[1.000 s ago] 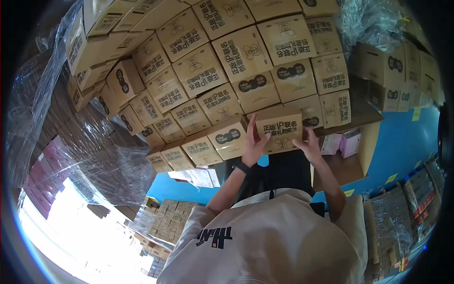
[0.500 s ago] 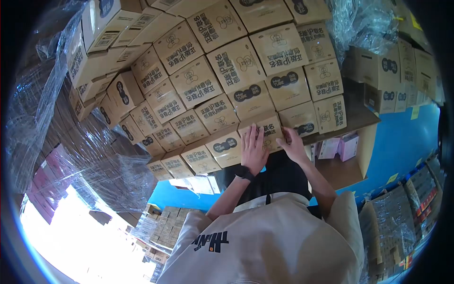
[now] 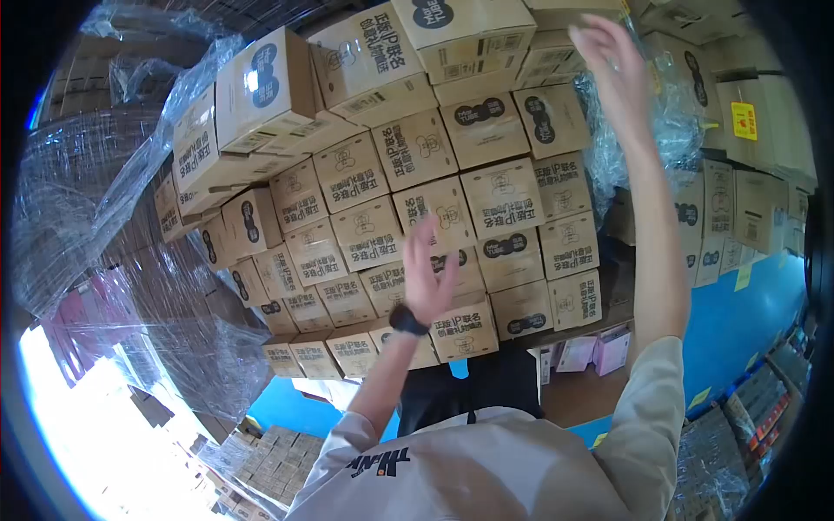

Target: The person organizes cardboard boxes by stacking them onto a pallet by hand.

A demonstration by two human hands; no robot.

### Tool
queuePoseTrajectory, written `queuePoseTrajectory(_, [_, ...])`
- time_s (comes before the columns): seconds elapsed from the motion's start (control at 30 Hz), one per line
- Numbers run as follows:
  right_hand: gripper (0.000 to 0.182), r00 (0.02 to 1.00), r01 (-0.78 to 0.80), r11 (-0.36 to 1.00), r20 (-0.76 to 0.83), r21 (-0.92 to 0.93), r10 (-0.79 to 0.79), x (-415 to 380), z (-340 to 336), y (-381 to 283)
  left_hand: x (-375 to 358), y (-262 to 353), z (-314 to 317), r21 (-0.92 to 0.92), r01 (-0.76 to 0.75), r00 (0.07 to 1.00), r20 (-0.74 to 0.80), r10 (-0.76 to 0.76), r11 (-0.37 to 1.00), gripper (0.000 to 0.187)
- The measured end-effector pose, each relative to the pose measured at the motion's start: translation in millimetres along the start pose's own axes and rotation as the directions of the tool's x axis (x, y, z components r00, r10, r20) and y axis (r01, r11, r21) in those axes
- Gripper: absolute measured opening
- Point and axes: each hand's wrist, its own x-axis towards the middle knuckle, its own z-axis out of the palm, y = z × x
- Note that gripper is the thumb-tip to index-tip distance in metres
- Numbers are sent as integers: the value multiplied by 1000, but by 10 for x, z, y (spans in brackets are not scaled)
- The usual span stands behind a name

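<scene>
Printed cardboard boxes stand stacked in stepped rows in front of me. My left hand [image 3: 427,278] is raised over the lower middle of the stack, fingers apart and holding nothing, a black band at its wrist. Just below it sits a front-row cardboard box [image 3: 463,333]. My right hand [image 3: 615,69] reaches up to the top right, its fingers slightly bent and apart, with nothing in them. Beside its fingertips are the upper right cardboard boxes [image 3: 552,59]. A top-row box with a dark oval logo [image 3: 465,30] lies farther left.
Clear plastic wrap [image 3: 647,122] hangs right of the stack, and more wrap [image 3: 130,208] covers goods on the left. Other cartons [image 3: 754,204] stand at the right. Pink packages [image 3: 611,352] sit on a shelf below the stack. Bright light comes from the lower left.
Both hands have come off the front-row box. The right hand has swung up to the top right; the left has lifted slightly up and left. The view has shifted, showing more of the top row.
</scene>
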Motion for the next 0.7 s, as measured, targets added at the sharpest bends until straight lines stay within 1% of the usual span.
queuePoseTrajectory(0.07, [60,987,-148,987,76,68,143,238,258,-19,703,89,-78,-32,-142,973,-187,134,989,58])
queuePoseTrajectory(0.1, [60,968,-234,968,111,96,223,241,442,44,1063,196,-126,-104,-143,959,-260,112,984,58])
queuePoseTrajectory(0.13, [59,987,-161,983,-4,84,162,178,664,173,1408,312,-162,-175,-149,940,-331,84,973,58])
queuePoseTrajectory(0.17, [58,989,-89,994,-116,67,97,121,867,271,1720,398,-171,-237,-170,931,-358,76,957,58])
queuePoseTrajectory(0.2, [57,981,-101,990,-158,96,115,55,980,249,1972,450,-180,-294,-187,922,-382,64,937,59])
queuePoseTrajectory(0.23, [55,971,-116,985,-197,127,139,-48,1078,198,2173,478,-179,-321,-139,924,-382,6,937,59])
queuePoseTrajectory(0.27, [54,969,-114,958,-183,264,166,-142,1176,143,2332,492,-165,-345,-87,925,-376,-53,934,59])
queuePoseTrajectory(0.3, [52,951,-97,941,-249,325,184,-236,1316,186,2322,483,-143,-342,-74,909,-410,-78,937,59])
queuePoseTrajectory(0.33, [50,932,-160,918,-251,363,262,-320,1335,122,2314,473,-120,-340,-60,891,-442,-103,939,58])
queuePoseTrajectory(0.37, [49,908,-216,891,-252,400,333,-402,1304,32,2223,486,-110,-309,-90,849,-520,-89,947,57])
queuePoseTrajectory(0.4, [47,915,-243,845,-177,476,363,-495,1249,-35,2119,512,-97,-277,-121,802,-593,-70,953,56])
queuePoseTrajectory(0.47, [44,912,-312,729,-23,609,410,-763,1139,-121,1694,620,-106,-526,-140,769,-591,-243,839,51])
queuePoseTrajectory(0.53, [46,921,-336,650,93,682,378,-1170,1084,38,1158,542,-103,-541,-90,716,-619,-323,836,49])
queuePoseTrajectory(0.57, [48,915,-361,596,148,717,376,-1460,1040,98,868,450,-81,-530,-78,723,-613,-318,845,48])
queuePoseTrajectory(0.6, [77,837,-536,432,391,725,383,-1739,826,117,557,356,-84,-517,-66,737,-601,-308,853,46])
queuePoseTrajectory(0.67, [97,753,-658,451,506,603,421,-2419,538,299,-38,278,9,-559,33,819,-460,-343,829,51])
queuePoseTrajectory(0.7, [105,726,-687,440,527,578,441,-2757,421,465,-395,86,63,-585,156,870,-300,-392,796,53])
